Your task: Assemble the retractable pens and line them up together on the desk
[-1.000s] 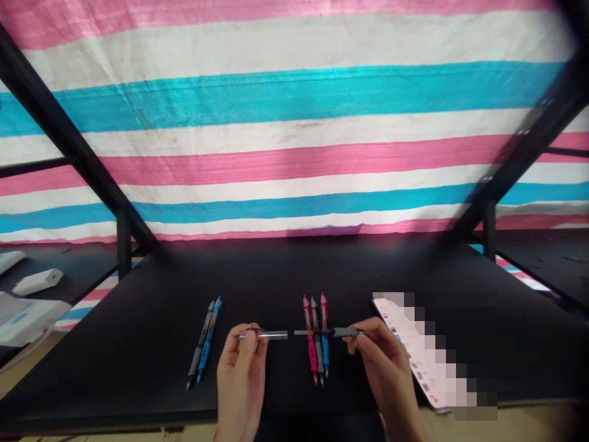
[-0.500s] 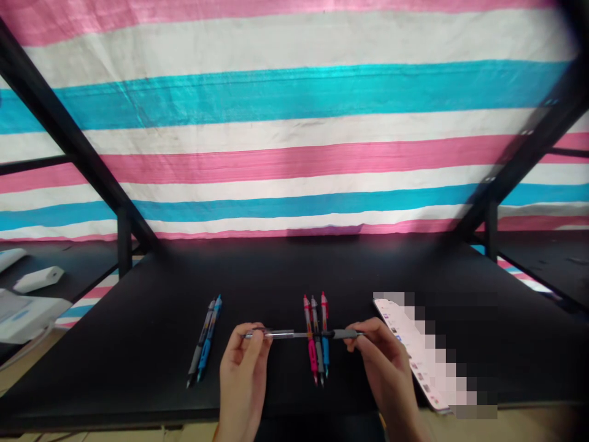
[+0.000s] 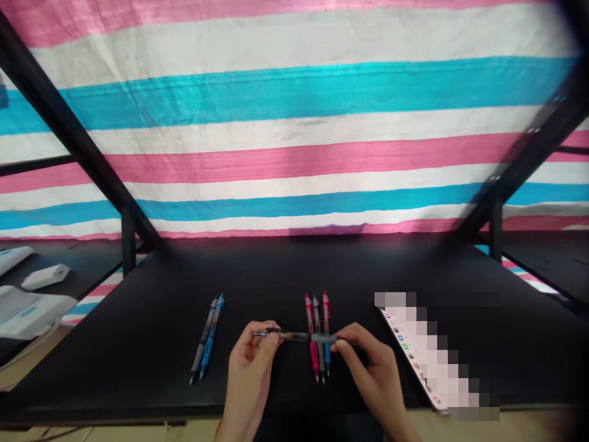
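Observation:
A clear-barrelled pen with a grey grip (image 3: 297, 336) is held level between my two hands, its barrel and grip section meeting end to end. My left hand (image 3: 253, 359) pinches the clear barrel end. At the grip end, my right hand (image 3: 368, 359) pinches the tip between thumb and fingers. Behind and below the held pen, a pink pen (image 3: 315, 356), a grey pen (image 3: 321, 361) and a blue pen (image 3: 327, 353) lie side by side on the table. Further left lie another grey pen (image 3: 199, 355) and another blue pen (image 3: 208, 350), close together.
The black table (image 3: 257, 264) reaches back to a striped sheet (image 3: 294, 147). A pink-white flat object (image 3: 414, 356), partly pixelated, lies right of my right hand. White devices (image 3: 34, 313) sit on a surface at the far left. Black frame bars (image 3: 92, 159) rise at both sides.
My hands have come closer together, mostly by my right hand moving left. The gap with the thin refill showing between the barrel and the grey grip has closed.

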A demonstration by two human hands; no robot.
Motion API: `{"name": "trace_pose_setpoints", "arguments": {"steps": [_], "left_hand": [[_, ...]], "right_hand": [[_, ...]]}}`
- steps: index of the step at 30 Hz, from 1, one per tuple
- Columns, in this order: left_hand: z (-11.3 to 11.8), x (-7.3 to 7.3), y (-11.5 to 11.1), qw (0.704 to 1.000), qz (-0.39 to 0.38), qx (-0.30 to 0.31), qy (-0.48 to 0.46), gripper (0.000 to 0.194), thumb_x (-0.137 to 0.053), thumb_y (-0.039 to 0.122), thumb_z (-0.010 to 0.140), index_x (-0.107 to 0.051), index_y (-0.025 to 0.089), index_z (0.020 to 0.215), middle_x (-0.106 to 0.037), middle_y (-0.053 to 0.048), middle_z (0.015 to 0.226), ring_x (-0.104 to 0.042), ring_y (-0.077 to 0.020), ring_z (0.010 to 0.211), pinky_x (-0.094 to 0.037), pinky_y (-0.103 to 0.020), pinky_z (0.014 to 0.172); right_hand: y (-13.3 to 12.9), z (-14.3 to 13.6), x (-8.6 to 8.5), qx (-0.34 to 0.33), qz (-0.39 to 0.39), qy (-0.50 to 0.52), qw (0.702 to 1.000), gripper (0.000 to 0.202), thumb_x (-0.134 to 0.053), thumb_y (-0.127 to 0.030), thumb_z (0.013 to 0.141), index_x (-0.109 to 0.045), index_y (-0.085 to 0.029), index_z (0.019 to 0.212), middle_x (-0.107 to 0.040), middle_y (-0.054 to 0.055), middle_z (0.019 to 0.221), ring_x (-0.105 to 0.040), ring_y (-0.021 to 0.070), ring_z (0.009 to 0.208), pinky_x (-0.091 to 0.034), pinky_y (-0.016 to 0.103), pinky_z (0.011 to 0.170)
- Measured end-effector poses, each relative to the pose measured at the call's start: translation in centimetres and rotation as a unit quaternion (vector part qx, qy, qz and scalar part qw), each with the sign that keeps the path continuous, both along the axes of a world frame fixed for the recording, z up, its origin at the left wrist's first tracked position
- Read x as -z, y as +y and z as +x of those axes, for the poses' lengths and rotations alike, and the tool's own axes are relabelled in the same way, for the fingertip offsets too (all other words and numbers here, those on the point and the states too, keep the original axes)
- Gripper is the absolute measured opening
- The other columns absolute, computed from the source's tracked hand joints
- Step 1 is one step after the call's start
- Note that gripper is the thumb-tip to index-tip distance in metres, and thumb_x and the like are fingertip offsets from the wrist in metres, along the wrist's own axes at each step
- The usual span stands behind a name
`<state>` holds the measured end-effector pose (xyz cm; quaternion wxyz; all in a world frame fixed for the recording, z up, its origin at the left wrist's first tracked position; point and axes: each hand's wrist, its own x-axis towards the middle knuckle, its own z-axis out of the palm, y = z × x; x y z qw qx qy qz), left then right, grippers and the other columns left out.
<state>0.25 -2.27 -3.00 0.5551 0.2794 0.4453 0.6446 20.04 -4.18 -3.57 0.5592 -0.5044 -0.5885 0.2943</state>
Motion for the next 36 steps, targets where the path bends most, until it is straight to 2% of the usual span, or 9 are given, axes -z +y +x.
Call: {"name": "trace_pose_setpoints", "arguments": {"steps": [4,7,10,12,15,20,23,28,36], "left_hand": [[0.0,0.2,0.1,1.000,0.001,0.001,-0.007,0.035,-0.094,0.038,0.058,-0.074,0.018,0.077,-0.071,-0.002,0.078,-0.066,-0.0137,0.071,-0.056,-0.025,0.075],[0.0,0.3,0.1,1.000,-0.001,-0.015,-0.022,0.035,-0.095,0.038,0.057,-0.074,0.018,0.077,-0.071,-0.001,0.077,-0.066,-0.0130,0.071,-0.056,-0.025,0.077],[0.0,0.2,0.0,0.999,-0.002,-0.026,-0.020,0.034,-0.095,0.038,0.058,-0.075,0.018,0.078,-0.070,-0.001,0.075,-0.066,-0.0130,0.072,-0.056,-0.024,0.079],[0.0,0.2,0.0,1.000,-0.003,-0.023,-0.018,0.034,-0.094,0.038,0.058,-0.075,0.018,0.078,-0.069,-0.001,0.074,-0.066,-0.0130,0.072,-0.056,-0.024,0.078],[0.0,0.2,0.1,0.999,-0.002,-0.021,-0.025,0.034,-0.095,0.038,0.058,-0.075,0.018,0.077,-0.069,-0.001,0.073,-0.066,-0.0126,0.070,-0.056,-0.024,0.076],[0.0,0.4,0.2,0.999,0.002,-0.035,-0.038,0.034,-0.095,0.038,0.056,-0.075,0.018,0.075,-0.069,-0.001,0.073,-0.066,-0.0129,0.070,-0.057,-0.024,0.075],[0.0,0.4,0.2,0.999,0.003,-0.028,-0.038,0.034,-0.095,0.038,0.058,-0.075,0.018,0.076,-0.068,0.000,0.071,-0.065,-0.0126,0.070,-0.057,-0.023,0.075],[-0.1,0.3,0.1,0.998,0.001,-0.035,-0.049,0.035,-0.096,0.037,0.057,-0.076,0.017,0.077,-0.070,0.000,0.073,-0.065,-0.0108,0.071,-0.056,-0.020,0.075],[0.6,0.2,0.2,0.998,0.010,-0.045,-0.052,0.032,-0.094,0.037,0.061,-0.078,0.016,0.079,-0.072,-0.003,0.078,-0.067,-0.0121,0.076,-0.056,-0.018,0.076]], "right_hand": [[-0.1,0.0,-0.3,-0.019,0.002,-0.018,1.000,0.040,-0.055,-0.033,0.099,-0.062,-0.021,0.062,-0.061,0.002,0.063,-0.059,0.0163,0.059,-0.045,0.026,0.057],[-0.1,0.0,0.2,-0.026,-0.015,0.000,1.000,0.017,-0.062,-0.035,0.095,-0.071,-0.022,0.088,-0.069,0.003,0.071,-0.066,0.0192,0.065,-0.049,0.027,0.059],[0.0,-0.1,0.7,-0.006,-0.025,0.019,0.999,0.020,-0.069,-0.033,0.090,-0.068,-0.023,0.107,-0.075,0.005,0.084,-0.071,0.0214,0.074,-0.053,0.028,0.065],[0.0,-0.1,0.7,0.002,-0.029,0.015,0.999,0.011,-0.066,-0.033,0.092,-0.069,-0.022,0.093,-0.074,0.004,0.080,-0.071,0.0207,0.071,-0.053,0.027,0.064],[0.0,-0.1,0.4,-0.015,-0.028,-0.006,0.999,0.029,-0.057,-0.036,0.098,-0.069,-0.022,0.075,-0.070,0.003,0.069,-0.067,0.0191,0.064,-0.050,0.026,0.060],[0.1,-0.2,0.2,-0.004,-0.004,-0.007,1.000,0.019,-0.066,-0.034,0.092,-0.071,-0.023,0.108,-0.075,0.004,0.083,-0.068,0.0194,0.067,-0.051,0.027,0.060],[0.1,-0.3,0.2,-0.014,0.001,-0.035,0.999,0.020,-0.060,-0.032,0.096,-0.072,-0.023,0.082,-0.071,0.004,0.076,-0.066,0.0189,0.066,-0.049,0.027,0.060],[0.1,-0.3,0.7,-0.006,0.016,-0.053,0.998,0.011,-0.063,-0.031,0.095,-0.069,-0.024,0.101,-0.071,0.004,0.083,-0.064,0.0190,0.068,-0.048,0.027,0.060],[0.2,-0.6,0.5,-0.022,0.058,-0.179,0.982,0.023,-0.045,-0.021,0.103,-0.060,-0.021,0.086,-0.058,0.003,0.076,-0.056,0.0179,0.070,-0.043,0.028,0.062]]}}
